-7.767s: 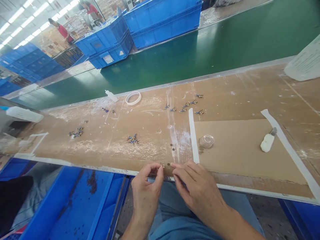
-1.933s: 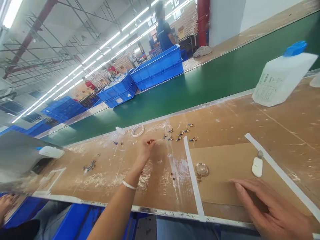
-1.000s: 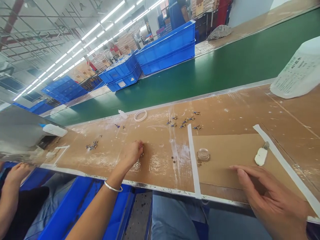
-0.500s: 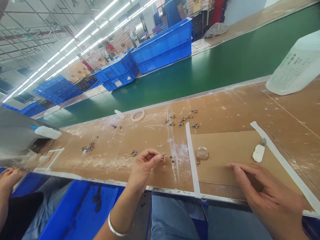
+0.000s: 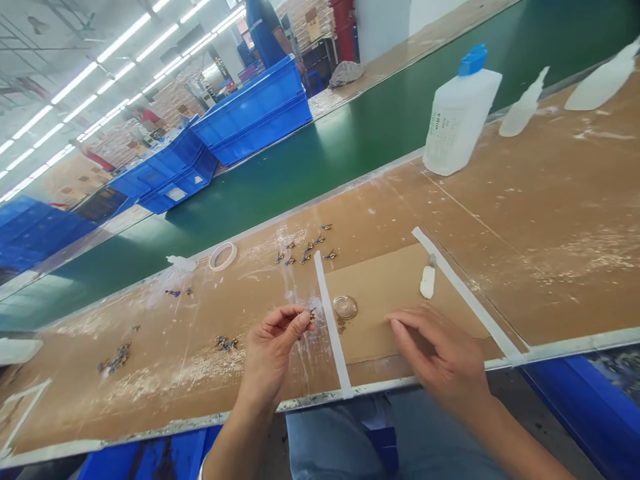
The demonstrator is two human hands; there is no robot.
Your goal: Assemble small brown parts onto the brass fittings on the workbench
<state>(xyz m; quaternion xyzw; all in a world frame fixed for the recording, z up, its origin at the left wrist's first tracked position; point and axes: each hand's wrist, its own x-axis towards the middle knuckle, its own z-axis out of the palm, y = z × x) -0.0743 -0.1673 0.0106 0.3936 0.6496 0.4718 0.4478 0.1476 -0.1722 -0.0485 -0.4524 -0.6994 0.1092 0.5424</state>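
Observation:
My left hand [image 5: 275, 347] pinches a small metal part [image 5: 313, 315] between thumb and index finger, left of the white tape strip. The part shows tiny gold, red and green spots; its kind is too small to make out. Over the cardboard sheet [image 5: 385, 280], my right hand [image 5: 443, 350] has its thumb and index fingertips pressed together. Whatever may be between them is too small to see. Near the sheet's left edge sits a small round clear dish [image 5: 345, 307]. A white-handled tool [image 5: 427, 281] with a short grey tip lies beyond my right hand.
Several small blue-and-gold parts [image 5: 306, 257] lie beyond my left hand, with more clusters [image 5: 227, 343] to its left. A tape roll [image 5: 223, 257] lies near the green conveyor belt [image 5: 345, 147]. A large white bottle [image 5: 460, 120] stands at the back right; blue crates [image 5: 260, 120] stand across the belt.
The view has swung right, bringing more bottles into sight. My left hand now holds its part closer to the tape strip and clear dish; my right hand remains pinched over the cardboard.

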